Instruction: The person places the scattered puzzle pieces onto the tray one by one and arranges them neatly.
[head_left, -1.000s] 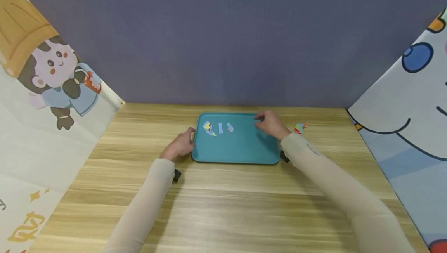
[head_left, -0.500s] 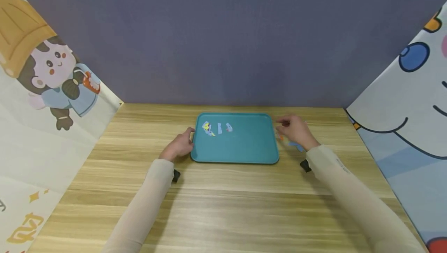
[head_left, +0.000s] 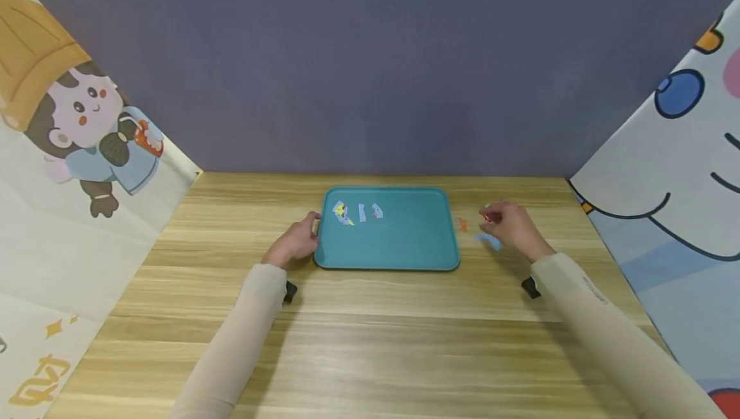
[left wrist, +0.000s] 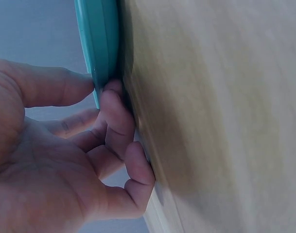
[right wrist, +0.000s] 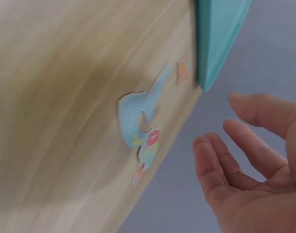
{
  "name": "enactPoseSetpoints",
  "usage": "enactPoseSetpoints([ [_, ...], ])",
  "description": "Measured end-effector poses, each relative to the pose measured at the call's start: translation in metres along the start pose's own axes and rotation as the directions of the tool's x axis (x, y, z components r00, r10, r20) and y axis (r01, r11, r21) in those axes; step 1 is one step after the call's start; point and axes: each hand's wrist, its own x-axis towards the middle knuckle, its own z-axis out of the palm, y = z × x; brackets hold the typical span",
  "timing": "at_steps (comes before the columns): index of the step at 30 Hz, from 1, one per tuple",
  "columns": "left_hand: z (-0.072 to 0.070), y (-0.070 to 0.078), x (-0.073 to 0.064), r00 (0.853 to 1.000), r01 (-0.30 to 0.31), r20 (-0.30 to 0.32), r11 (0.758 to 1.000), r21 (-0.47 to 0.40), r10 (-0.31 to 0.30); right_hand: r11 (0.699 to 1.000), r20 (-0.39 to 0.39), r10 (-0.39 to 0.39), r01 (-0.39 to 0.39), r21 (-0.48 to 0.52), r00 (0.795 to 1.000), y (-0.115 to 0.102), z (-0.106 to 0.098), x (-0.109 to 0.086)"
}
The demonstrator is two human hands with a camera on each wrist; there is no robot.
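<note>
My left hand (head_left: 297,240) grips the left rim of a teal tray (head_left: 399,249); in the left wrist view the thumb lies at the rim and curled fingers reach under it. On the tray lie a yellow and light-blue puzzle piece (head_left: 342,213), a pale blue strip-like piece (head_left: 362,213) and another small blue piece (head_left: 378,211). Right of the tray, my right hand (head_left: 511,226) hovers over loose pieces, thumb and bent fingers apart, nothing between them. Near it on the table are a light-blue curved piece (right wrist: 130,116), a red and green piece (right wrist: 148,149) and an orange piece (head_left: 461,224).
The wood-grain table (head_left: 381,342) runs back to a dark blue-grey wall (head_left: 370,72). Cartoon-printed panels stand at the left (head_left: 87,213) and right (head_left: 647,194) sides. Bare tabletop stretches in front of the tray.
My right hand has moved right, from above the tray's right end to the loose pieces on the table, bringing the orange one into sight. The left hand stays at the tray's rim.
</note>
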Motion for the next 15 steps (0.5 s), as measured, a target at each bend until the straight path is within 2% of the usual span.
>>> enactPoseSetpoints([
  [8, 0.0, 0.0, -0.001, 1.0, -0.012, -0.004, 1.0, -0.004, 0.012, 0.997, 0.1, 0.077, -0.077, -0.003, 0.992, 0.007, 0.003, -0.006],
  [15, 0.001, 0.0, -0.001, 1.0, -0.022, -0.012, 1.0, 0.004, 0.022, 0.998, 0.083, 0.061, -0.059, -0.032, 0.995, 0.011, 0.014, -0.006],
])
